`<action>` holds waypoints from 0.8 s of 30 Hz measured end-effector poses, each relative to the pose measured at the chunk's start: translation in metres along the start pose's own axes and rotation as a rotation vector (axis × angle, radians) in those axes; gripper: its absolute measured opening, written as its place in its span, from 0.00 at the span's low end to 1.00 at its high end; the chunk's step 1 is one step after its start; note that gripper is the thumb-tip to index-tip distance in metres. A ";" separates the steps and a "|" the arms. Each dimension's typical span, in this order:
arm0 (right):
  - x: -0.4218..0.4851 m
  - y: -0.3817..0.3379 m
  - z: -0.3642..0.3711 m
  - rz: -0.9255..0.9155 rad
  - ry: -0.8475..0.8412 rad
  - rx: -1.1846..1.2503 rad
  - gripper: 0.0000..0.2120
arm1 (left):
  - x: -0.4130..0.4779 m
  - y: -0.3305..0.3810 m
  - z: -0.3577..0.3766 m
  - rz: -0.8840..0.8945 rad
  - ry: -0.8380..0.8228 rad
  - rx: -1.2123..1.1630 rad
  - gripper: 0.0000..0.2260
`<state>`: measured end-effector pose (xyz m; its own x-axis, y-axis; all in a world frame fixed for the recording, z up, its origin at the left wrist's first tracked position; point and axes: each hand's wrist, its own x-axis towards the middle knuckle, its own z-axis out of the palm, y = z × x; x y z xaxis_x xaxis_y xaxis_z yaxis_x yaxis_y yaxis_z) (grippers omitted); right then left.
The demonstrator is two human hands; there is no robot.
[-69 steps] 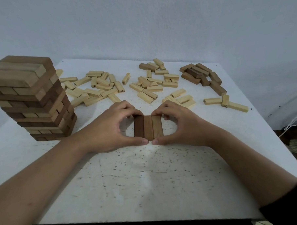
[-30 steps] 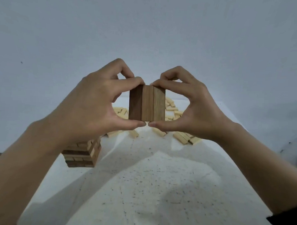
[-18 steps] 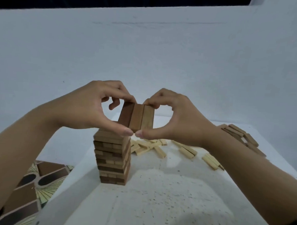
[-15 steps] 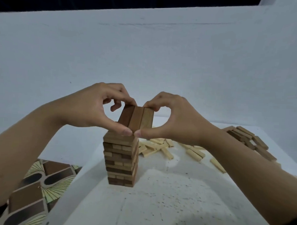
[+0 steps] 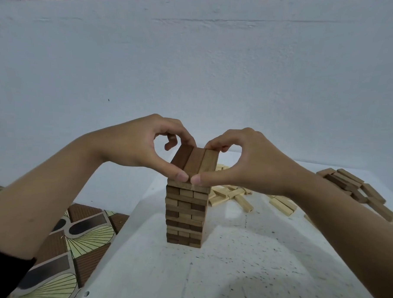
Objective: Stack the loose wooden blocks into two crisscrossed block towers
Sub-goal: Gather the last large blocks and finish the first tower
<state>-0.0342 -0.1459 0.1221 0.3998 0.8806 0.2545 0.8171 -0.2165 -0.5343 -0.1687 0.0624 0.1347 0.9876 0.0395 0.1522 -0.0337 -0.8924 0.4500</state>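
A crisscrossed block tower (image 5: 185, 212) of light and dark wood stands on the white table (image 5: 242, 263). Right on its top sits a row of three brown blocks (image 5: 195, 160) side by side. My left hand (image 5: 143, 147) pinches the row's left part between thumb and fingers. My right hand (image 5: 242, 164) pinches the right part the same way. My thumbs meet at the row's near end, at the tower's top edge. Whether the row rests fully on the tower I cannot tell.
Loose pale blocks (image 5: 238, 195) lie scattered on the table behind the tower. A group of dark brown blocks (image 5: 356, 189) lies at the far right. Patterned floor tiles (image 5: 74, 240) show beyond the table's left edge. A white wall rises behind.
Both hands lifted the three-block row off the table, carried it left over the tower and lowered it onto the top. My view turned so the tower is central.
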 end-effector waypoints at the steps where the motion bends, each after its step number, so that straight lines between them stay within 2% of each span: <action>1: 0.000 -0.001 0.000 0.002 -0.005 -0.006 0.24 | 0.000 -0.001 0.001 -0.001 -0.001 -0.003 0.28; 24: 0.002 0.005 0.011 0.013 0.004 -0.069 0.34 | 0.000 -0.011 0.014 -0.011 0.009 -0.049 0.29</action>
<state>-0.0335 -0.1410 0.1110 0.4123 0.8757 0.2514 0.8383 -0.2566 -0.4811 -0.1658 0.0662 0.1174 0.9866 0.0533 0.1544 -0.0304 -0.8690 0.4938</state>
